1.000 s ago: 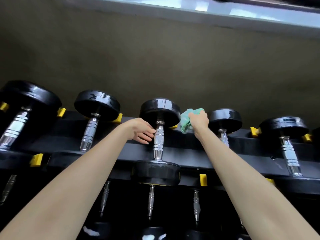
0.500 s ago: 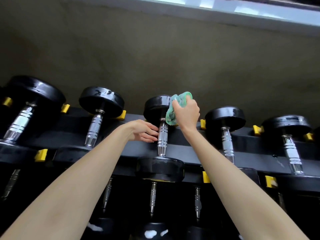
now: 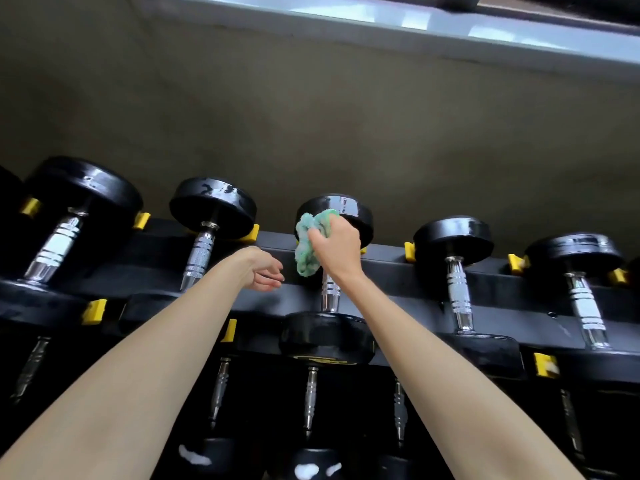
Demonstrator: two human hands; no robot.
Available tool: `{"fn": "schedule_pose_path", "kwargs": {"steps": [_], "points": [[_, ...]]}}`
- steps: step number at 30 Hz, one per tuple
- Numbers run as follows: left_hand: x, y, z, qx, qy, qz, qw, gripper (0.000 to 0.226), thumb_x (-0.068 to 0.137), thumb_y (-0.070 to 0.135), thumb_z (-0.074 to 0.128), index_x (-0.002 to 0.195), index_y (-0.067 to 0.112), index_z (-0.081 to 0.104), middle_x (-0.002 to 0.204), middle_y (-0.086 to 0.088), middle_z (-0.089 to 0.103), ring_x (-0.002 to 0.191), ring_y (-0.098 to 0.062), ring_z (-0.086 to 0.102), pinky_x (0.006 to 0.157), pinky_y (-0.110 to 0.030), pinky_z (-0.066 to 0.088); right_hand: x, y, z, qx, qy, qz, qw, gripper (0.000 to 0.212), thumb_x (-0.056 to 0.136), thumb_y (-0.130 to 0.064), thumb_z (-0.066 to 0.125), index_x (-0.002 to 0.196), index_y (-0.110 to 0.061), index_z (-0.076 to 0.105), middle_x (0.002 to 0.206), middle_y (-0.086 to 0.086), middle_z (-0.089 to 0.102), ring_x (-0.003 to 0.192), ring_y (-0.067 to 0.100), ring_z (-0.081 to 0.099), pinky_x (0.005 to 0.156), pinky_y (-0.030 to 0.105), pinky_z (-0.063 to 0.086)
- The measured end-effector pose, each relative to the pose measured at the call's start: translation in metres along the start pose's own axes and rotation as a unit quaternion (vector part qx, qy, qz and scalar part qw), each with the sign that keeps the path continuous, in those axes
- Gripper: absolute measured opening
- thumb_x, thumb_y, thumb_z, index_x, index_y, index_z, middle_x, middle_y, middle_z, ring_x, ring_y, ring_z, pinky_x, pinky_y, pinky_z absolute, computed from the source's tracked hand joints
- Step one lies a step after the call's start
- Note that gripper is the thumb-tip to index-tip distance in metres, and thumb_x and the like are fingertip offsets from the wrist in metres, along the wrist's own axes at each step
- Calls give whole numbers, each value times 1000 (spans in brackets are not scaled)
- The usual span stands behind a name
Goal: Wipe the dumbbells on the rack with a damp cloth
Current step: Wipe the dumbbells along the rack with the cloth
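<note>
Dumbbells lie in a row across the top tier of a black rack point(image 3: 398, 271). Five are in full view, each with two round black heads and a ribbed chrome handle: a large dumbbell point(image 3: 55, 244) at the left, a second dumbbell point(image 3: 202, 252), the middle dumbbell point(image 3: 325, 336), a fourth dumbbell point(image 3: 457, 292) and a fifth dumbbell point(image 3: 585, 306) at the right. Dark slivers of more show at both edges of the view. Two bare forearms reach up from the bottom corners. The right hand point(image 3: 334, 251) grips one bunched green cloth point(image 3: 306, 247) and presses it against the left side of the middle dumbbell's far head; hand and cloth cover the top of its handle and part of that head. The left hand point(image 3: 265, 273) holds nothing, its fingers loosely curled and relaxed. It is in front of the rack's rail, just left of that handle and apart from it; whether it touches the rail cannot be told. Yellow stops point(image 3: 141, 220) sit on the rails between the dumbbells; at least nine can be counted, one a mere sliver behind the right hand. On the tier below, five thin chrome handles point(image 3: 310, 396) show, and the heads under them carry white marks point(image 3: 306, 472) too blurred to read. The left forearm hides part of the front rail. Behind the rack rises a dull olive wall point(image 3: 311, 116), with one pale ledge point(image 3: 415, 26) along its top.
</note>
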State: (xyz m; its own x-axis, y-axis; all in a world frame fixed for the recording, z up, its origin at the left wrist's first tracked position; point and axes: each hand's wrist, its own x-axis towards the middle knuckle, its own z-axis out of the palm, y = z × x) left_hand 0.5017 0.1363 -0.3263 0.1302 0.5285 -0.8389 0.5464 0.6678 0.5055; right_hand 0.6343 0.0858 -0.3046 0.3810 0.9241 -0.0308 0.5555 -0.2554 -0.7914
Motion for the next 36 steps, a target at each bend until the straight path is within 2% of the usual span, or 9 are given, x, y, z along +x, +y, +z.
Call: {"fn": "schedule_pose_path", "kwargs": {"steps": [5, 9, 11, 16, 18, 22, 29, 33, 36], "points": [[-2, 14, 14, -7, 6, 8, 1000, 34, 96, -6, 38, 127, -2, 50, 124, -22, 58, 102, -30, 59, 87, -35, 49, 2, 41, -44, 285, 28, 274, 918, 14, 75, -5, 50, 66, -13, 44, 71, 4, 44, 69, 21, 42, 57, 29, 35], [-2, 27, 29, -11, -8, 15, 1000, 34, 97, -5, 35, 128, -3, 48, 126, -23, 56, 111, -32, 57, 90, -36, 47, 8, 80, -63, 223, -12, 387, 895, 28, 85, 3, 48, 110, -11, 47, 97, 10, 50, 92, 28, 52, 81, 41, 47], [1, 30, 37, -16, -7, 10, 1000, 34, 97, -4, 34, 128, -3, 47, 127, -23, 55, 118, -32, 55, 93, -37, 46, 16, 91, -62, 147, -57, 386, 909, 40, 87, 1, 50, 127, -5, 44, 108, 13, 48, 97, 27, 53, 89, 39, 45], [12, 29, 47, -19, -2, -5, 1000, 29, 98, -2, 34, 122, -3, 50, 128, -22, 55, 118, -32, 55, 91, -36, 46, 44, 87, -59, 90, -78, 354, 928, 19, 88, -2, 53, 107, 1, 54, 99, 13, 55, 97, 25, 53, 89, 36, 46], [14, 28, 46, -26, 0, -10, 1000, 22, 98, -2, 34, 111, 0, 52, 128, -23, 55, 117, -32, 55, 91, -36, 46, 50, 87, -60, 74, -76, 348, 932, 35, 85, -2, 56, 119, 1, 52, 108, 15, 57, 101, 28, 55, 83, 32, 45], [15, 31, 47, -44, 6, -10, 999, 21, 98, -2, 33, 91, 0, 52, 127, -23, 56, 105, -31, 57, 91, -36, 46, 60, 82, -66, 30, -80, 271, 959, 18, 80, 0, 47, 94, -9, 56, 94, 12, 54, 84, 24, 49, 66, 26, 38], [5, 42, 48, -57, -7, 9, 998, 34, 99, 0, 29, 127, -3, 48, 129, -22, 54, 117, -33, 55, 87, -35, 46, 72, 63, -75, -45, -141, 191, 970, 24, 78, 7, 40, 62, -10, 37, 65, 6, 40, 75, 22, 40, 55, 28, 26], [1, 39, 47, -43, -47, 9, 998, 31, 99, 0, 32, 124, -2, 48, 123, -19, 57, 117, -33, 54, 88, -37, 46, 77, 47, -78, -81, -144, 167, 972, 29, 78, 5, 39, 57, -13, 30, 65, 8, 40, 67, 22, 34, 53, 28, 23], [-4, 30, 52, 7, -107, 20, 994, 26, 95, -6, 34, 109, 6, 53, 97, -9, 62, 89, -23, 62, 84, -36, 51, 80, 36, -77, -124, -150, 160, 968, 26, 79, 1, 37, 58, -13, 30, 60, 4, 37, 73, 24, 32, 48, 29, 22]]}}
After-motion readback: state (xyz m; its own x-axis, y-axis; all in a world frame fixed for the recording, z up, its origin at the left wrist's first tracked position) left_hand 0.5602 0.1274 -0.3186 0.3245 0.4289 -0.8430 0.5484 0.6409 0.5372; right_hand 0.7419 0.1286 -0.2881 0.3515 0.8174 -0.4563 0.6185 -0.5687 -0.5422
